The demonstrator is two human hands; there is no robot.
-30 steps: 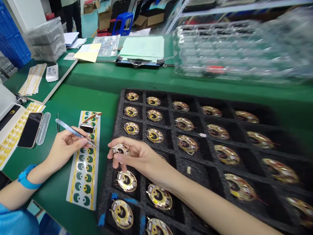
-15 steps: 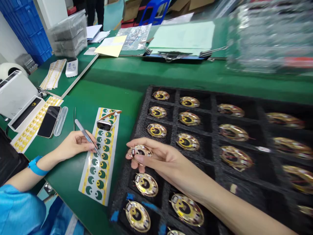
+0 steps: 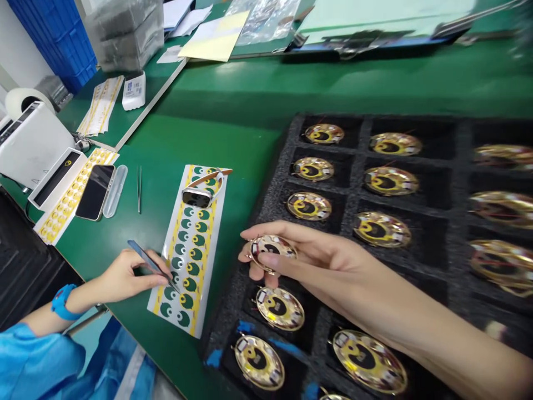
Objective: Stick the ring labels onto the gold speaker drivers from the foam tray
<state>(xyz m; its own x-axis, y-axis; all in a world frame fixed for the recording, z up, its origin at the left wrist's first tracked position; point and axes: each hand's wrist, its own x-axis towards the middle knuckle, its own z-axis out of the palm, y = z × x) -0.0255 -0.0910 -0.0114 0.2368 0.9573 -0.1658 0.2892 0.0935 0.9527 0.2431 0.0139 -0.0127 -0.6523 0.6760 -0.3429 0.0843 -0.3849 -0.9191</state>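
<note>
My left hand (image 3: 135, 276), with a blue band at the wrist, pinches a pair of metal tweezers (image 3: 144, 253). The tweezer tips touch the lower part of a sticker sheet (image 3: 177, 269) that has rows of yellow and cut-out round shapes. Between the thumb and fingers of my right hand (image 3: 302, 253) is a round gold-rimmed circuit board (image 3: 272, 248), tilted toward me. This hand hovers over the near left side of a black foam tray (image 3: 283, 161). Similar boards (image 3: 280, 307) lie in its compartments.
A smartwatch (image 3: 197, 198) rests on the sheet's far end. Second tweezers (image 3: 139, 189), a clear slim case (image 3: 115, 190), a phone (image 3: 95, 191) and a white device (image 3: 35, 147) lie to the left. Behind are a clipboard (image 3: 366, 41) and papers (image 3: 216, 36).
The view has shifted closer and toward the left, so everything appears larger. My left hand has moved the tweezers nearer the sheet's near end. My right hand still holds the board.
</note>
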